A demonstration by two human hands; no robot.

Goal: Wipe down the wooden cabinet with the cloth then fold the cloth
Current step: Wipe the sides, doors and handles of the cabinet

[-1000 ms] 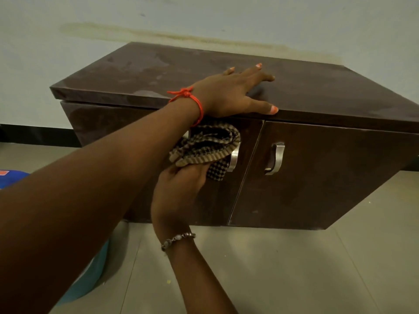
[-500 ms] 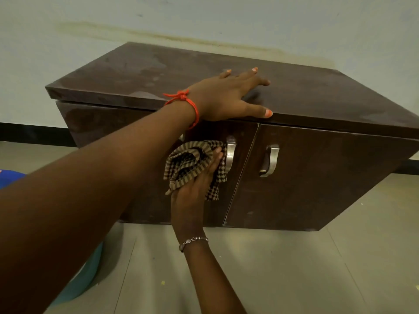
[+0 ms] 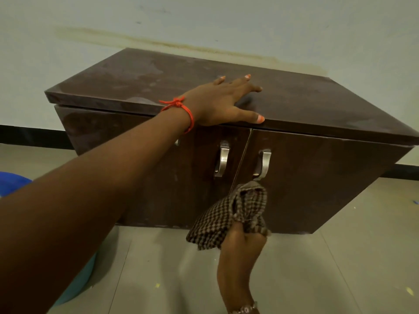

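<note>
A low dark wooden cabinet (image 3: 317, 105) with two doors stands against a pale wall. My left hand (image 3: 217, 103) lies flat on its top near the front edge, fingers spread, thumb along the edge. Lower down, my right hand (image 3: 243, 245) grips a bunched brown checked cloth (image 3: 229, 214) against the bottom of the door fronts, at the seam between the two doors and just below the handles. Both metal handles (image 3: 222, 158) are in plain sight. My left forearm covers much of the left door.
Grey tiled floor (image 3: 317, 268) stretches in front of the cabinet, with small specks on it. A blue object (image 3: 11, 182) and a teal object (image 3: 77, 284) sit at the left behind my arm. A black skirting strip runs along the wall.
My right hand has moved the cloth down and to the right, from beside the left door's handle to the bottom of the doors. My left hand has stayed on the top.
</note>
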